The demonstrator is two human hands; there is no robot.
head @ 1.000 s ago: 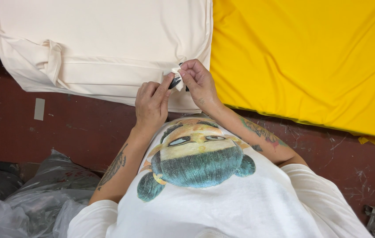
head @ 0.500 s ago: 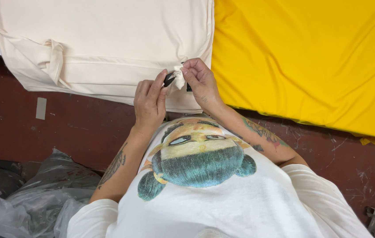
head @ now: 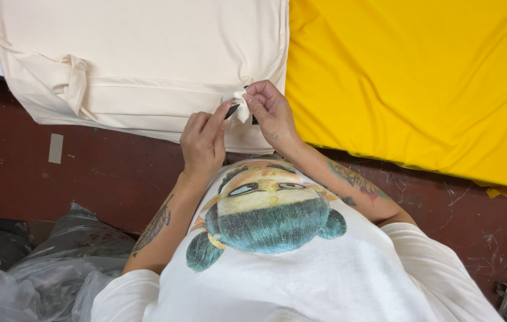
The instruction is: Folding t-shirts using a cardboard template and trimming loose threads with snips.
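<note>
Two bare hands meet at the near edge of a folded cream garment [head: 146, 53], just above the person's own white printed shirt [head: 277, 250]. Nearest the body, both forearms rise from the lower frame and converge, elbows out, wrists bent slightly inward.

The left hand [head: 203, 143] is curled loosely, its forefinger stretched forward so the tip touches a small dark tool [head: 232, 111]; I cannot tell whether the thumb closes on it, so that grip stays uncertain. The right hand [head: 271, 110] has thumb and forefinger pressed together, pinching a small white tag or bit of fabric [head: 240, 98] lifted off the garment's lower right corner.

Judging from this, the work on that tag is under way and not finished: the piece is raised and held, with the dark tool at its base, and the garment otherwise lies flat and folded, one sleeve tucked across at the left.

Farther out, the cream garment rests on the desk [head: 116, 173], whose dark red front shows below it. A yellow cloth [head: 414, 83] lies touching the garment's right edge. Crumpled plastic bags [head: 39, 268] sit low at the left.
</note>
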